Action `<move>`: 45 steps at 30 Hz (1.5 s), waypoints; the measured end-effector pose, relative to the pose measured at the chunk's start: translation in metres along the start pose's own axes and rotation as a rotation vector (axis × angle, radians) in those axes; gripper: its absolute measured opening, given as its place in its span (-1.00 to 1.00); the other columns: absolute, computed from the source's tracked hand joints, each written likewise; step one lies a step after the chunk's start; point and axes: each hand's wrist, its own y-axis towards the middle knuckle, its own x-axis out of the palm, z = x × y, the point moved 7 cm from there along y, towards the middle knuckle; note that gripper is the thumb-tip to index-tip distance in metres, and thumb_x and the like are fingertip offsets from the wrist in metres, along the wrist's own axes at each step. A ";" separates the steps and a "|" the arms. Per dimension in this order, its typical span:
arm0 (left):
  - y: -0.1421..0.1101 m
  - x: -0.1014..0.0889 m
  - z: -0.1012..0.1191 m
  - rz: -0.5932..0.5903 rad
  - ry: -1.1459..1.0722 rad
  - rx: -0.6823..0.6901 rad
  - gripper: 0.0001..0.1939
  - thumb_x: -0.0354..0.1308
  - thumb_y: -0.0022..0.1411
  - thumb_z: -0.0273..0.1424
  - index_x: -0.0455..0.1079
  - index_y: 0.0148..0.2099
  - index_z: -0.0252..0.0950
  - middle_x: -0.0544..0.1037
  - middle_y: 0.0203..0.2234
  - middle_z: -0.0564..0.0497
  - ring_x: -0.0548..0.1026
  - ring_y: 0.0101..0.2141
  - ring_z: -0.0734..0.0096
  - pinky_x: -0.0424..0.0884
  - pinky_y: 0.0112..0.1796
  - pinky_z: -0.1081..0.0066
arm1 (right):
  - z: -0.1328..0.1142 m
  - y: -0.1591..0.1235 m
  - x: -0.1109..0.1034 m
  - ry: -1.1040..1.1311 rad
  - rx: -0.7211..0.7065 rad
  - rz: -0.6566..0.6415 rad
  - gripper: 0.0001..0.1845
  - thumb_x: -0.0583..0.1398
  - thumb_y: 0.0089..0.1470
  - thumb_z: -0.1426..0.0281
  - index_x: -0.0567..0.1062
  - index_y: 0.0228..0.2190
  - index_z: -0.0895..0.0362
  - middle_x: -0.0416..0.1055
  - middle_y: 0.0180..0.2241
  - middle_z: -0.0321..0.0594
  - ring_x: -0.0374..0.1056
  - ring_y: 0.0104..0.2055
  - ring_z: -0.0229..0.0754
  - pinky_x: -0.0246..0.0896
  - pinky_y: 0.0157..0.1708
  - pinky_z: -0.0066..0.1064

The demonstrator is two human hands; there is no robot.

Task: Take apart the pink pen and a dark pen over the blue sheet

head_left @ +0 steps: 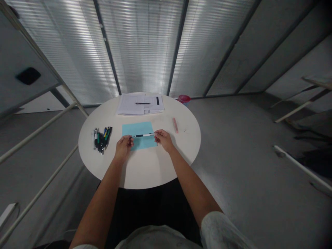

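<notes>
Between my two hands a slim black-and-white pen (143,135) is held level, one end in each hand. My left hand (123,147) is closed on its left end in a pinch. At the other end, my right hand (163,139) pinches the tip between thumb and fingers. Under the pen lies a light blue sheet of paper (137,128), flat on the round white table (150,169). A bunch of pens (102,139), mostly black with some green, blue and yellow parts, lies to the left of my left hand. A pink stick-like object (175,125) rests beyond my right hand.
Printed papers (131,104) lie at the table's far side with a black pen (142,103) on top. A red-rimmed bin (184,99) stands on the floor behind the table. To the left runs a white metal frame (38,140); blinds (140,48) cover the glass wall ahead.
</notes>
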 end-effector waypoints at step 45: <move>0.001 -0.005 0.002 0.078 0.230 0.163 -0.81 0.32 0.02 -0.30 0.46 -0.34 -0.31 0.48 -0.51 0.03 0.36 -0.58 0.57 0.25 -0.53 0.51 | -0.016 -0.012 -0.032 -0.017 -0.285 0.470 -0.71 0.14 0.11 0.08 0.28 -0.33 0.03 0.16 -0.65 -0.52 0.12 -0.67 -0.37 -0.02 -0.67 -0.51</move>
